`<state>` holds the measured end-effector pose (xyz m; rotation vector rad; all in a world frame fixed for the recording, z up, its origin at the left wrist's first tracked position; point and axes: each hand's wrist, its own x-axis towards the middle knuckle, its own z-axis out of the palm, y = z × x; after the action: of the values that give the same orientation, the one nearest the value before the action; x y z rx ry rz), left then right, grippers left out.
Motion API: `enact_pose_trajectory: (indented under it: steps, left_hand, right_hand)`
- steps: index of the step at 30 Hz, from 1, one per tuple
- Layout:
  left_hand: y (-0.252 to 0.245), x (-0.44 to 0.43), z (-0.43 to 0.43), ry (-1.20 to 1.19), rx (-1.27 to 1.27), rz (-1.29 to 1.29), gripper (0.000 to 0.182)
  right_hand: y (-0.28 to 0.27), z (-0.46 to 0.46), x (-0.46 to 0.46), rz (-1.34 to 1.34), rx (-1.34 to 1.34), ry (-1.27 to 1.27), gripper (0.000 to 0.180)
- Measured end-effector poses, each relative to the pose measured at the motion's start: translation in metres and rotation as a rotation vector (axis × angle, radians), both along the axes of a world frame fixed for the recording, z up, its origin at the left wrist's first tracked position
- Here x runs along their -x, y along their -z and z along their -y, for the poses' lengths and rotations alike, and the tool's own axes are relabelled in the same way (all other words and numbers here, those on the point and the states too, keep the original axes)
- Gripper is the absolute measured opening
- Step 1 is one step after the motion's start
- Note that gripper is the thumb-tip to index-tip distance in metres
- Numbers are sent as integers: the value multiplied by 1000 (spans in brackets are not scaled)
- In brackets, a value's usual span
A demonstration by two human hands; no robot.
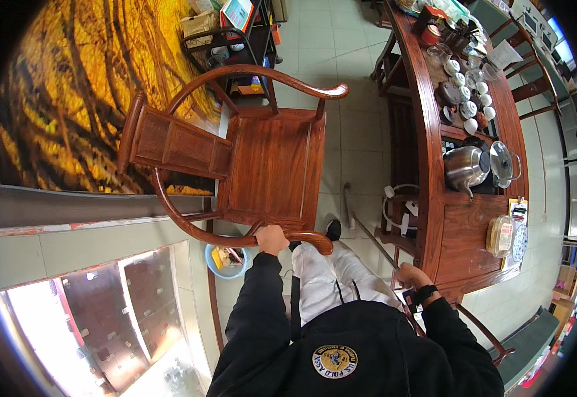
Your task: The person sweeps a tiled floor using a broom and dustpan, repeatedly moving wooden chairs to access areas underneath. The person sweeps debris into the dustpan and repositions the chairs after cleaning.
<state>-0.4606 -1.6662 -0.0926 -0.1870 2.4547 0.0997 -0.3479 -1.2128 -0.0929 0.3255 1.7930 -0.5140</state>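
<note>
My left hand (272,240) is closed around the curved armrest of a reddish wooden armchair (268,164), whose seat is bare. Lower right, beside the tea table's edge, my right hand (411,276) grips a long thin pole (375,240). The pole slants down to the tiled floor between chair and table, where a narrow dark head (347,198) shows at its far end; what kind of tool it is, I cannot tell for sure. A dark watch is on my right wrist.
On the right stands a wooden tea table (425,149) with a steel kettle (467,165), a glass lid, several cups and a plastic food box (500,236). A blue waste bin (227,255) is below the chair. A black shelf cart (253,44) stands behind it. A white cable (386,208) hangs beside the table.
</note>
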Motion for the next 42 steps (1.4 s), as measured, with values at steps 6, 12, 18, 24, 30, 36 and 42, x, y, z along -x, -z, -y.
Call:
enact_pose_trajectory:
  steps: [6, 12, 18, 24, 30, 36, 42]
  left_hand:
    - [5, -47, 11, -15, -5, -15, 23]
    - [1, -70, 16, -21, -54, -2, 23]
    - [5, -84, 11, -38, 25, -57, 19]
    - [2, -79, -27, -119, 215, -41, 36]
    - [-20, -13, -116, -434, -269, 61, 60]
    - [-33, 88, -190, -212, -456, -88, 47]
    - [-44, 188, -244, -106, -388, -119, 36]
  right_hand:
    - [-21, 10, 14, -64, 86, 87, 18]
    - [-72, 33, 25, -103, -9, 166, 19]
    - [-83, 23, 39, -64, 41, 298, 18]
    - [-80, 19, 57, -72, 119, 385, 21]
    - [-70, 2, 92, -109, 207, 401, 25]
    - [-67, -17, 114, -58, 249, 392, 21]
    - [-97, -16, 119, -48, 219, 506, 18]
